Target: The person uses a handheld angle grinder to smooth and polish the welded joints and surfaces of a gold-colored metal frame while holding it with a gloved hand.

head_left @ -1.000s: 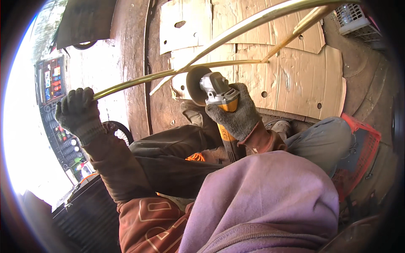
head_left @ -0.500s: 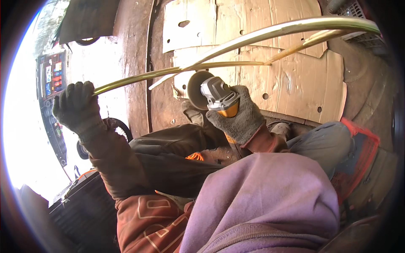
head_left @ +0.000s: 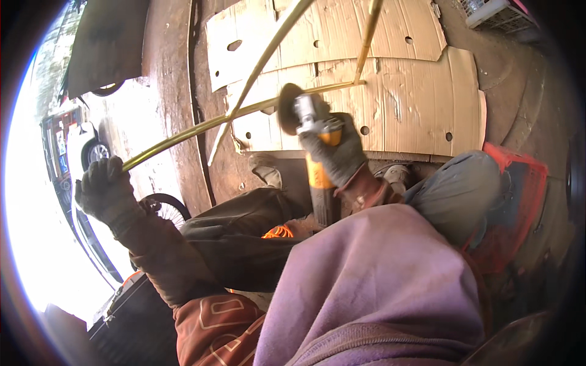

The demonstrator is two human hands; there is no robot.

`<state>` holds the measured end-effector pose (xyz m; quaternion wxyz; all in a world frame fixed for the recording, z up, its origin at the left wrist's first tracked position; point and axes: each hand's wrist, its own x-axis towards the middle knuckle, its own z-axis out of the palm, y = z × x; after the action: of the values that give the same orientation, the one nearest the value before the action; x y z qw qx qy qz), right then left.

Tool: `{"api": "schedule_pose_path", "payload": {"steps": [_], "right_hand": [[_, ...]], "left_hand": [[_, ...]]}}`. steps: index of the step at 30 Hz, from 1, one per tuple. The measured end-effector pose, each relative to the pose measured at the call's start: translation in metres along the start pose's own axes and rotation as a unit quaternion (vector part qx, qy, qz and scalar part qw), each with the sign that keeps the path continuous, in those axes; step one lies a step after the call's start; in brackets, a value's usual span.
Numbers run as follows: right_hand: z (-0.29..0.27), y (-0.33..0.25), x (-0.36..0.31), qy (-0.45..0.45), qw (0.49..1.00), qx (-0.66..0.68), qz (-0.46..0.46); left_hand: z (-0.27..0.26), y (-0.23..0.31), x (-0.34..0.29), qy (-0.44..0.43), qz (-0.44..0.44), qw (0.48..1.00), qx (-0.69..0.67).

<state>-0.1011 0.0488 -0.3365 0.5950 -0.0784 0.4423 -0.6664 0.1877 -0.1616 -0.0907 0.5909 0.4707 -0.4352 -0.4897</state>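
Clamped in a gloved left hand (head_left: 105, 190), a yellow rod frame (head_left: 201, 127) hangs over cardboard (head_left: 390, 116), while the right hand (head_left: 334, 152) grips a grinder (head_left: 311, 137), its wheel at the rod. Steady support and light pressure would likely serve best.

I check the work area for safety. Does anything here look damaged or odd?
The cardboard sheets on the ground look worn, with punched holes and scuffed patches. Otherwise nothing stands out: left hand grips the brass-coloured rod, right hand the angle grinder.
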Motion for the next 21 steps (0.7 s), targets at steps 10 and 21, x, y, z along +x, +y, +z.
{"api": "schedule_pose_path", "payload": {"steps": [10,21], "right_hand": [[0.03,0.009,-0.01,-0.052,0.995,-0.059,-0.059],[-0.004,-0.005,0.004,0.019,0.999,0.029,-0.004]], "left_hand": [[-0.031,0.0,0.01,-0.13,-0.053,0.987,-0.077],[-0.015,0.003,0.002,-0.234,-0.039,0.964,-0.119]]}}
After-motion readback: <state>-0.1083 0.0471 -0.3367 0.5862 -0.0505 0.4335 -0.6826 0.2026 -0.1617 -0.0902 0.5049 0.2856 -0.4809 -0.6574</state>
